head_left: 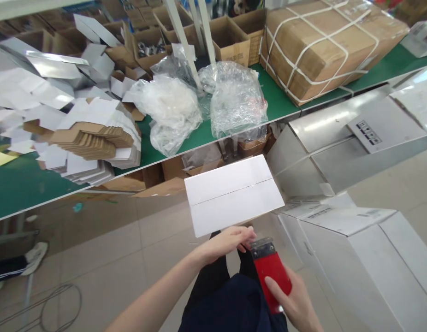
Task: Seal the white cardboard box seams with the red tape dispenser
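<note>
Gripping the near edge of a white carton (234, 196) with the left hand (230, 242), fingers curled along that edge, apparently steadying the box on the lap so its closed flaps face up. Closing the right hand (293, 299) around a red tape dispenser (270, 272), blade end pointing toward the carton and sitting just beside the left fingertips, probably angled that way to meet the centre seam running across the lid. Resting low, both hands close together over dark trousers (230, 304), well short of the bench. Showing that seam lying shut, with no tape visible on it from this angle.

Stacking up to the right: more white cartons (355, 258), closed and set near at hand, likely for easy reach. Spreading across the green bench (275, 99) ahead: crumpled clear plastic bags (234, 99), a heap of flat white box blanks (92, 138) with brown corrugated edges showing, and a strapped brown parcel (324, 46) at the far side. Sitting behind all that, open brown boxes (230, 39), contents too small to tell.
</note>
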Motion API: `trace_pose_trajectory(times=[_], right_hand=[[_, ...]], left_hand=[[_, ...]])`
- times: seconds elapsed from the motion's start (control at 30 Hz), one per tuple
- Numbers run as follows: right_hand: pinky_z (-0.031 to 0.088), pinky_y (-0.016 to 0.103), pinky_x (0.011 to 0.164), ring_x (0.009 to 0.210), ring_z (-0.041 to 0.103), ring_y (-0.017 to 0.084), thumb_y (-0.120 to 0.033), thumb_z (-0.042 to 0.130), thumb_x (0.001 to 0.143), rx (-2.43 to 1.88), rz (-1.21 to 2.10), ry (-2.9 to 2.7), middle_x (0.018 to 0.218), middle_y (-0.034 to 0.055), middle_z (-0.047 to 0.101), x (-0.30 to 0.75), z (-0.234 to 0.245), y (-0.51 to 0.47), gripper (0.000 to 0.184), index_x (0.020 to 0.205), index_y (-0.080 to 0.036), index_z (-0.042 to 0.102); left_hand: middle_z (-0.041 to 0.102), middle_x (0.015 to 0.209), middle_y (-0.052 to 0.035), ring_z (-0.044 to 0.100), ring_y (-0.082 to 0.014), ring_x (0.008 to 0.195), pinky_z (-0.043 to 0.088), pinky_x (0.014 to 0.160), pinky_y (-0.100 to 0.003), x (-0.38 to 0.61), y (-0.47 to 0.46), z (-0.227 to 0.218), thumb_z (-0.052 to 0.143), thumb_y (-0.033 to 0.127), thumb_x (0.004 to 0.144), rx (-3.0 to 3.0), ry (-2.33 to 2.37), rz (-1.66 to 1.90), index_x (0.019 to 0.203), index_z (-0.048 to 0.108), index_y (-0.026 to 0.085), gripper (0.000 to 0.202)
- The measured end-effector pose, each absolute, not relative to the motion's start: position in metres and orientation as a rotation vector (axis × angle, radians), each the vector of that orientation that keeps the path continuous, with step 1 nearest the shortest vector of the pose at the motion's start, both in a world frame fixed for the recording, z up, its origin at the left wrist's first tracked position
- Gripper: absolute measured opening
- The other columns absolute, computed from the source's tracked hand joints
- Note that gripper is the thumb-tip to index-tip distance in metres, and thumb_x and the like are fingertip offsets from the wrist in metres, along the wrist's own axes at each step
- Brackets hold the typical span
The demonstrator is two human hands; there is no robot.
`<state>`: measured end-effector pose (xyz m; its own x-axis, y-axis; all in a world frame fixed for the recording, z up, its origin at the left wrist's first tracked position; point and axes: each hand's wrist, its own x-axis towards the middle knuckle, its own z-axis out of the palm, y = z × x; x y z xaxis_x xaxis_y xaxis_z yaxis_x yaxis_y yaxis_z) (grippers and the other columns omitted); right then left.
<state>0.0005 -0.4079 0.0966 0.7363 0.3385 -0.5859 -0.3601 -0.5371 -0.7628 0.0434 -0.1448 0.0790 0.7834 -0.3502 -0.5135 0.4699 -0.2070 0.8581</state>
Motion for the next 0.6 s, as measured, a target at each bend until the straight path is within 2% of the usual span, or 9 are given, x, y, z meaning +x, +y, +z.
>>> trace_pose_trajectory(times=[0.1, 0.17, 0.27, 0.33, 0.43, 0.6], right_hand=[[0.054, 0.032, 0.073, 0.077, 0.067, 0.025, -0.056, 0.063, 0.089, -2.014, 0.917, -0.088, 0.090, 0.0085, 0.075, 0.000, 0.108, -0.369, 0.042, 0.104, -0.017, 0.071], [0.054, 0.034, 0.076, 0.081, 0.067, 0.026, -0.057, 0.063, 0.089, -2.053, 0.940, -0.095, 0.093, 0.0093, 0.075, -0.003, 0.109, -0.345, 0.041, 0.104, -0.019, 0.071], [0.054, 0.036, 0.079, 0.084, 0.067, 0.028, -0.059, 0.062, 0.089, -2.071, 0.986, -0.040, 0.097, 0.0090, 0.075, -0.004, 0.111, -0.312, 0.042, 0.107, -0.022, 0.070], [0.053, 0.036, 0.079, 0.083, 0.067, 0.028, -0.060, 0.061, 0.089, -2.060, 1.023, 0.005, 0.098, 0.0081, 0.075, -0.001, 0.116, -0.294, 0.044, 0.112, -0.024, 0.069], [0.052, 0.034, 0.077, 0.081, 0.066, 0.026, -0.061, 0.059, 0.091, -2.061, 1.083, 0.054, 0.098, 0.0069, 0.075, 0.007, 0.121, -0.278, 0.043, 0.110, -0.024, 0.069], [0.051, 0.033, 0.076, 0.080, 0.067, 0.025, -0.065, 0.056, 0.090, -2.046, 1.135, 0.250, 0.090, 0.0066, 0.075, 0.030, 0.108, -0.271, 0.048, 0.099, -0.020, 0.069]], left_hand=[[0.075, 0.106, -0.0093, 0.068, -0.0182, 0.090, 0.052, 0.081, -0.029, 0.036, -0.114, 0.088, 0.052, 0.060, 0.096, 1.319, 0.193, -0.819, 0.110, 0.070, 0.018, 0.048], [0.075, 0.096, -0.0072, 0.066, -0.0170, 0.083, 0.051, 0.077, -0.028, 0.038, -0.094, 0.085, 0.059, 0.055, 0.093, 1.353, 0.198, -0.830, 0.102, 0.070, 0.018, 0.040], [0.073, 0.082, -0.0037, 0.064, -0.0166, 0.074, 0.050, 0.069, -0.027, 0.052, -0.064, 0.075, 0.060, 0.045, 0.091, 1.527, 0.117, -0.825, 0.091, 0.070, 0.019, 0.028], [0.073, 0.080, -0.0020, 0.064, -0.0167, 0.074, 0.048, 0.069, -0.027, 0.074, -0.040, 0.067, 0.061, 0.036, 0.089, 1.615, 0.070, -0.791, 0.086, 0.071, 0.021, 0.019], [0.073, 0.084, -0.0012, 0.064, -0.0172, 0.081, 0.047, 0.076, -0.028, 0.137, 0.008, 0.052, 0.057, 0.028, 0.088, 1.800, 0.040, -0.656, 0.083, 0.070, 0.021, 0.015], [0.072, 0.096, -0.0072, 0.061, -0.0210, 0.087, 0.043, 0.077, -0.032, 0.261, 0.085, 0.011, 0.054, 0.029, 0.090, 2.127, 0.131, -0.409, 0.091, 0.067, 0.018, 0.017]])
